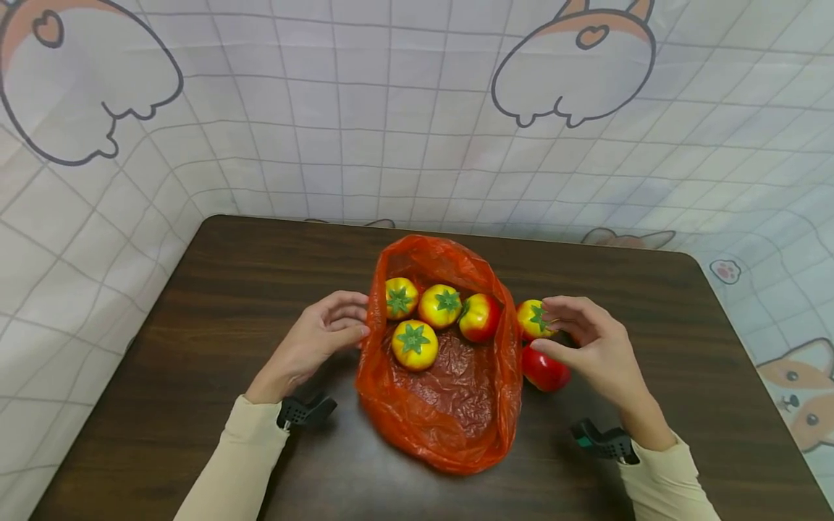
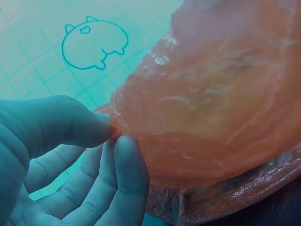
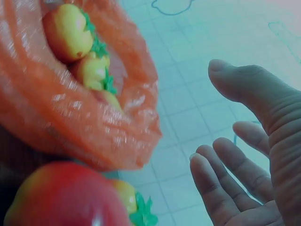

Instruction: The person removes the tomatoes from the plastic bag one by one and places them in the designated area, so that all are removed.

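Observation:
An orange-red plastic bag (image 1: 449, 452) stands with its mouth spread wide. Inside lie several yellow fruits with green star-shaped caps (image 1: 415, 346), plus a red-and-yellow fruit (image 1: 480, 317). My left hand (image 1: 322, 336) is at the bag's left side; in the left wrist view its thumb and fingertip pinch the thin plastic rim (image 2: 123, 125). Beside the bag's right wall, a yellow green-capped fruit (image 1: 534, 318) and a red fruit (image 1: 544, 369) rest outside it. Over these two hovers my right hand (image 1: 596, 347), thumb and fingers spread apart and holding nothing, as the right wrist view confirms.
Everything rests on a dark wood-grain table (image 1: 260, 275). Behind and around it hangs a white grid-patterned cloth (image 1: 326, 108) with cartoon animal prints. Each wrist wears a black camera mount, such as the left one (image 1: 306, 411).

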`<state>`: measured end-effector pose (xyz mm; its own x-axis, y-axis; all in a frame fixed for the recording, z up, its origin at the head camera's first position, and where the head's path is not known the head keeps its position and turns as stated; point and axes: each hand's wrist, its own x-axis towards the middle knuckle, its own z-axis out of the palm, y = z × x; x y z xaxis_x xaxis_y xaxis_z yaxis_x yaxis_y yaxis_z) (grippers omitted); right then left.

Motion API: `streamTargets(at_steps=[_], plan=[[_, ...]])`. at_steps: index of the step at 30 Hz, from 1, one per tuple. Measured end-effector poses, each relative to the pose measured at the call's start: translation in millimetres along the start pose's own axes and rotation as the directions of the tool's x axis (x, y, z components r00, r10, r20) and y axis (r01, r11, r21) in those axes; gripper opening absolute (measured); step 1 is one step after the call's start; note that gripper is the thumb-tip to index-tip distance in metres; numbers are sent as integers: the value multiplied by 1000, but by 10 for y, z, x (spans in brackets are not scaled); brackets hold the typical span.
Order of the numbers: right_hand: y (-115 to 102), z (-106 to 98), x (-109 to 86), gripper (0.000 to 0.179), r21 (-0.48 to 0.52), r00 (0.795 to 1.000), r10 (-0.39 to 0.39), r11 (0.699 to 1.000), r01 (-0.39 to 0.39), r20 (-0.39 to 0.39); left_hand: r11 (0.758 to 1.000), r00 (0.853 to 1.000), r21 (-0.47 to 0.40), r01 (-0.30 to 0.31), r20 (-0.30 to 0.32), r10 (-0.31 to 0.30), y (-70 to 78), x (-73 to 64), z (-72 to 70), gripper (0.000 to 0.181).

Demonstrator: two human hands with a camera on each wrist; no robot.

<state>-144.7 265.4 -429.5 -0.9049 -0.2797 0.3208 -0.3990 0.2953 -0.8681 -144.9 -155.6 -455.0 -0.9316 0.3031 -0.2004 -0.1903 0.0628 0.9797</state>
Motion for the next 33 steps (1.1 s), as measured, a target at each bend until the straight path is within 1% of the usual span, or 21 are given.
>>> streamTargets(at_steps=[7,12,18,21,29,33], plan=[[-65,118,107,58,47,999,-8,999,6,34,1000,1000,-20,-3,-5,3,37,-13,-3,52],[-117,217,170,57,45,998,2,999,-5,57,1000,1000,-25,-6,-14,6,65,-31,-6,52],[-174,359,258,58,36,996,-36,999,33,84,999,1000,-34,-11,-16,10,103,-52,-17,51],[-190,431,298,57,50,994,-56,997,51,98,999,1000,-32,-14,-19,13,120,-57,-20,51],[-260,572,390,56,51,991,-73,996,67,112,998,1000,-54,-19,-16,18,135,-68,-26,51],[-310,632,441,56,69,991,-67,996,59,120,998,1000,-53,-17,-16,16,133,-73,-27,50]])
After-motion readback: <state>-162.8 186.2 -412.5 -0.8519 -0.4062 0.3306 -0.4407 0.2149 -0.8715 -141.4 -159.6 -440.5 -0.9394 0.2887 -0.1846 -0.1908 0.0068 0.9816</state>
